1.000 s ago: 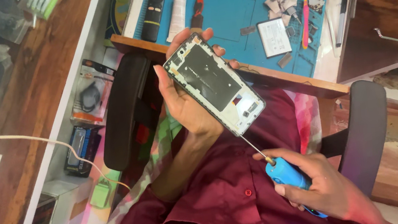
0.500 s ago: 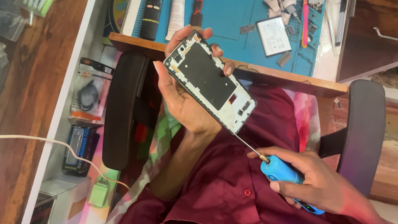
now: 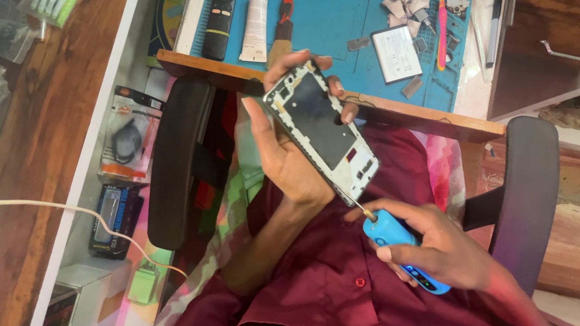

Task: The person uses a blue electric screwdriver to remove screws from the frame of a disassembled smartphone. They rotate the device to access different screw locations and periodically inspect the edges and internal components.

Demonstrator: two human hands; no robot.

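While the left hand [image 3: 288,157] grips an opened phone [image 3: 321,131] from beneath, thumb along one long edge and fingertips curled over the far edge, the phone sits tilted above the person's lap with its bare back frame facing the head camera. The right hand [image 3: 439,248] is wrapped around a blue-handled screwdriver [image 3: 402,249], fingers closed on the handle, and the thin metal tip meets the phone's lower corner. Beyond the phone, a blue work mat [image 3: 337,10] on the desk carries a white glue tube [image 3: 255,8], a black remote [image 3: 221,14], a flat battery [image 3: 395,53] and a pink toothbrush [image 3: 443,17]. Black chair armrests [image 3: 177,158] flank the maroon shirt [image 3: 337,305].
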